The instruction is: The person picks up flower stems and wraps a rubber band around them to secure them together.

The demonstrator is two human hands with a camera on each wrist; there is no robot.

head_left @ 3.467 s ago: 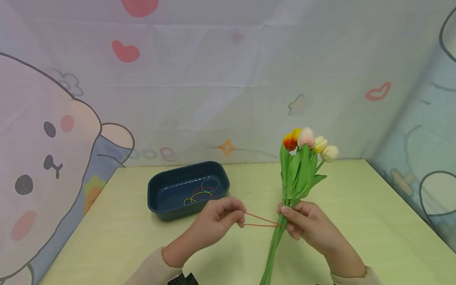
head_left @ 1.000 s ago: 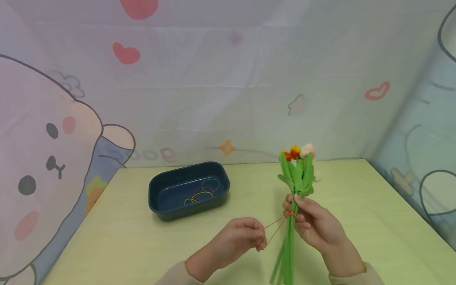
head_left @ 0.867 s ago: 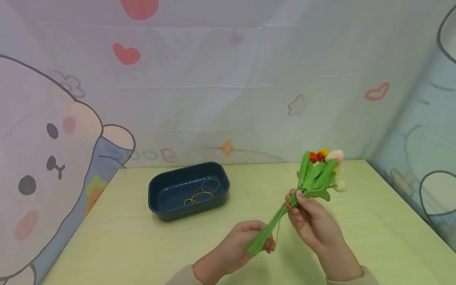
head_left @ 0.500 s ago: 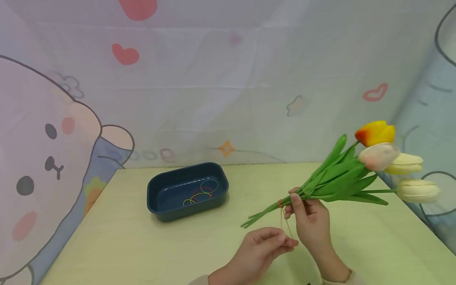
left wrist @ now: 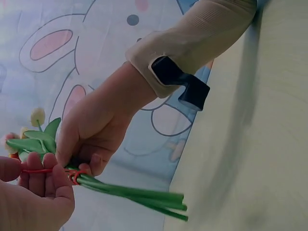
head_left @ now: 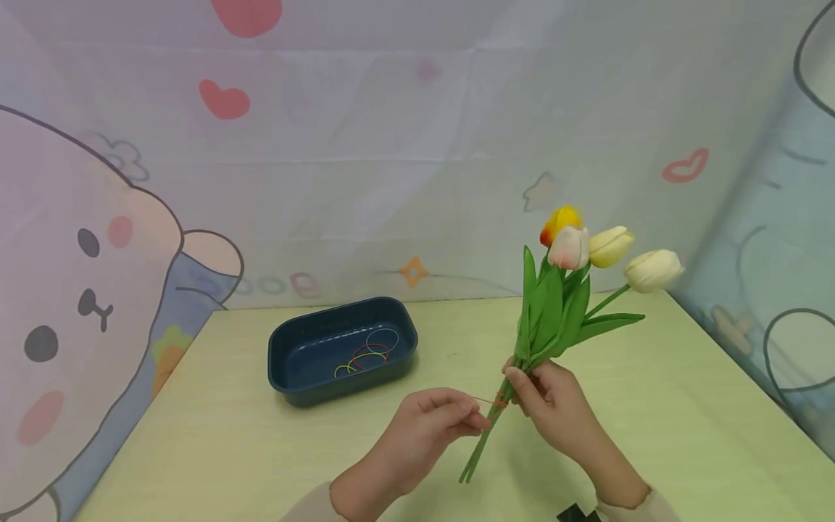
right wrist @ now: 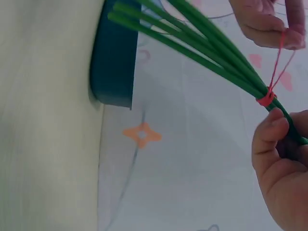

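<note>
A bunch of tulips [head_left: 551, 304] with orange-yellow, pink-white and cream heads is held upright with a slight tilt by my right hand [head_left: 561, 406], which grips the green stems below the leaves. Just under that grip, a red rubber band [head_left: 500, 401] is wound round the stems. My left hand [head_left: 424, 435] pinches a loop of the band and stretches it out to the left of the stems. In the right wrist view the rubber band [right wrist: 267, 98] sits tight on the stems, two strands running up to the left fingers. The stem ends [left wrist: 163, 198] hang free in the left wrist view.
A dark blue tray [head_left: 293, 388] stands at the back left of the pale table [head_left: 215, 435]. Inside it lie several loose rubber bands [head_left: 368, 355] in yellow, red and teal. A printed cloth [head_left: 365, 145] hangs behind the table.
The red band has gone from a single stretched loop to several turns round the stems. The tulips swung to the right, then back upright. My left hand has moved up and left, still holding the loop.
</note>
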